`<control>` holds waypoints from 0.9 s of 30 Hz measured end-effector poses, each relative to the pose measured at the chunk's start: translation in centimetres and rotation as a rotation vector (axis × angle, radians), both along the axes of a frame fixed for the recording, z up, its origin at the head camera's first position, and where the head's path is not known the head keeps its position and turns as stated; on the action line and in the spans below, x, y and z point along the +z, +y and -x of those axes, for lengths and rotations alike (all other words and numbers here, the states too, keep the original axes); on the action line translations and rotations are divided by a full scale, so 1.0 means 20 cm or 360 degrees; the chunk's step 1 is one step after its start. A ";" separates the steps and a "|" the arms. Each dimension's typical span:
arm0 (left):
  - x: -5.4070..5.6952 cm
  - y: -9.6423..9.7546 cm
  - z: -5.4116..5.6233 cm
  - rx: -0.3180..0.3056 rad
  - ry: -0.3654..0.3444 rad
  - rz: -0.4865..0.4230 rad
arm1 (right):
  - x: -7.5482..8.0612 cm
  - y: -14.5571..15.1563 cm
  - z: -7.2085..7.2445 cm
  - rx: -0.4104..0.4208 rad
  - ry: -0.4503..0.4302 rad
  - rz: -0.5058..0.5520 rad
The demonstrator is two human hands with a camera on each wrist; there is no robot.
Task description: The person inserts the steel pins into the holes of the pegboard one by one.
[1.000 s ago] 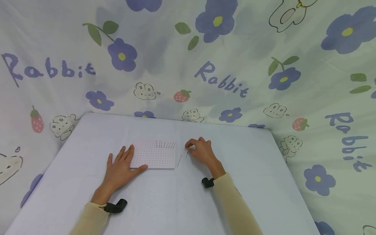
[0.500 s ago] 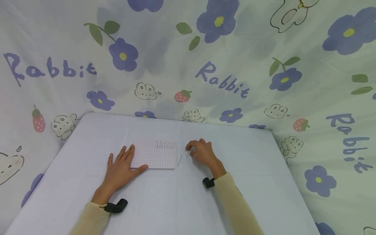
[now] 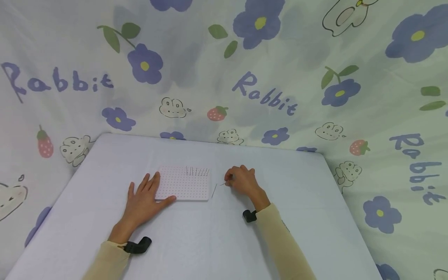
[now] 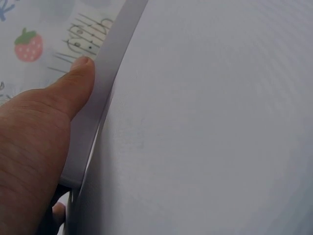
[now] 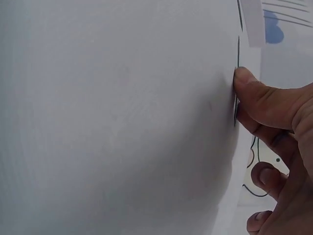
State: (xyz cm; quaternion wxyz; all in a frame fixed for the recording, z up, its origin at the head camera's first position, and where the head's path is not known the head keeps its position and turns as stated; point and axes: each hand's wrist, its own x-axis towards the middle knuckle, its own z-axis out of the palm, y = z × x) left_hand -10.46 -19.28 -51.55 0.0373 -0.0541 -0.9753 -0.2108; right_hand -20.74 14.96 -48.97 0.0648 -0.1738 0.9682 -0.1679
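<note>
A white board (image 3: 182,190) dotted with small holes lies on the table. Thin dark needles (image 3: 198,172) stand in a row at its far right corner. My left hand (image 3: 141,200) rests with straight, spread fingers at the board's left end, its thumb (image 4: 80,81) along the near edge. To the right of the board, my right hand (image 3: 242,181) pinches a needle (image 5: 238,51) between thumb and forefinger, close over the table, its free end pointing toward the board. Between board and right hand lies another needle (image 3: 214,191).
White cloth covers the table (image 3: 210,241). A patterned curtain (image 3: 196,77) with flowers, rabbits and lettering hangs behind and at both sides. Each wrist wears a small black camera, such as the left one (image 3: 139,245).
The needle in my right hand has swung from pointing down toward the front to lying nearly level, pointing left. That hand has shifted slightly right. My left hand stays in place.
</note>
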 end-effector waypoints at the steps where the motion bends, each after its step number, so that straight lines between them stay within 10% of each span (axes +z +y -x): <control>1: 0.00 0.00 0.00 0.0001 0.0000 0.0002 | 0.00 0.00 0.00 0.0001 0.0005 -0.0010; 27: 0.01 0.00 0.00 0.0005 -0.0037 0.0024 | -0.01 -0.03 -0.04 0.0125 0.0153 -0.0281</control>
